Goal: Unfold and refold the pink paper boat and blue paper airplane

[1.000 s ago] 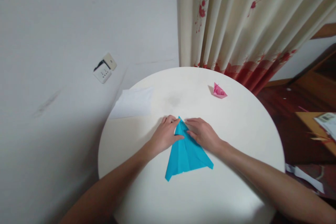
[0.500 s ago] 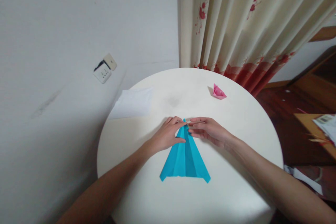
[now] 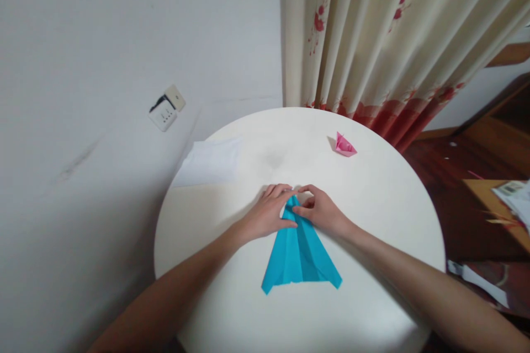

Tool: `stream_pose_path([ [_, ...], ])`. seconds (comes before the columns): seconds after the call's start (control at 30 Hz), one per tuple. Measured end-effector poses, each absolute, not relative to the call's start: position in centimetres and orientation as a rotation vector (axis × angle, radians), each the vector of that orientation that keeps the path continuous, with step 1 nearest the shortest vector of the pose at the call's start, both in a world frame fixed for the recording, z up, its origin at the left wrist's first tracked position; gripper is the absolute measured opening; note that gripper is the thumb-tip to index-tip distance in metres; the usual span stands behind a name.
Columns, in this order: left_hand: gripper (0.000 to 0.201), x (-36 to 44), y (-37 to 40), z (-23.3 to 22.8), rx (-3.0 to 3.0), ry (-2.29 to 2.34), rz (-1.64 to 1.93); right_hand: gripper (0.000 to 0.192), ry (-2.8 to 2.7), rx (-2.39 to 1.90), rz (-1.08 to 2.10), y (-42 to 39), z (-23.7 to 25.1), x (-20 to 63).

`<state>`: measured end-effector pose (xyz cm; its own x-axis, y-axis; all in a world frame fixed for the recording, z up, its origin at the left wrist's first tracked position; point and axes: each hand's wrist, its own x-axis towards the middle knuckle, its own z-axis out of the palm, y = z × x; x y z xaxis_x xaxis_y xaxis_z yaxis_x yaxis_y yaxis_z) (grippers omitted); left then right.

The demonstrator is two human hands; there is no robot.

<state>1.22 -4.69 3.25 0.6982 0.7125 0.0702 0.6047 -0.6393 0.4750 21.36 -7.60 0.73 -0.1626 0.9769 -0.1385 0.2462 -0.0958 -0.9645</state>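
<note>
A folded sheet of blue paper [image 3: 301, 253] lies in front of me. It is narrow at the far end and widens toward me, with lengthwise creases and two pointed corners at the near edge. My left hand [image 3: 271, 210] holds its narrow end from the left, thumb on the paper and forefinger at the tip. From the right, my right hand [image 3: 321, 209] pinches the same end between curled fingers and thumb. The fingertips of both hands meet at the tip and partly cover it.
The round white table [image 3: 385, 204] carries a pink folded paper boat [image 3: 345, 145] at the back right and white paper sheets [image 3: 209, 161] at the left. A wall with a socket [image 3: 163, 115] stands left, a patterned curtain [image 3: 372, 38] behind. Papers lie on a wooden surface [image 3: 492, 198] at right.
My right hand has gone from loosely extended fingers to a pinch at the narrow end. The blue paper's near edge has swung slightly right. My left hand has shifted slightly right.
</note>
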Motion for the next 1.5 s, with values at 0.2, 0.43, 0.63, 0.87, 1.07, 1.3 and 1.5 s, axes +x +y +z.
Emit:
stream_pose_path([
  [0.2, 0.094, 1.4, -4.7, 1.9, 2.396, 1.133, 0.507, 0.054, -1.502, -1.325, 1.179, -7.8, 0.5, 20.6],
  [0.43, 0.032, 1.5, -4.0, 1.7, 1.824, 1.108, 0.627, 0.049, -1.331, -1.172, 1.189, -7.5, 1.8, 21.2],
  [0.63, 0.022, 2.1, -4.4, 3.2, 1.596, 0.950, 0.612, 0.039, -1.274, -1.117, 1.220, -7.6, 1.5, 21.0],
  [0.87, 0.018, 2.5, -5.0, 3.9, 1.595, 0.983, 0.644, 0.030, -1.139, -0.999, 1.384, -7.8, 1.6, 20.6],
  [1.07, 0.016, 2.7, -5.0, 3.4, 1.589, 0.946, 0.659, 0.040, -1.127, -0.999, 1.477, -8.0, 2.2, 20.1],
  [1.3, 0.035, 2.9, -5.1, 3.3, 1.673, 0.998, 0.676, 0.035, -1.219, -0.951, 1.434, -8.2, 1.9, 20.0],
  [1.5, 0.042, 3.3, -5.6, 4.4, 1.556, 0.918, 0.703, 0.039, -1.365, -0.972, 1.234, -8.6, 2.0, 20.3],
])
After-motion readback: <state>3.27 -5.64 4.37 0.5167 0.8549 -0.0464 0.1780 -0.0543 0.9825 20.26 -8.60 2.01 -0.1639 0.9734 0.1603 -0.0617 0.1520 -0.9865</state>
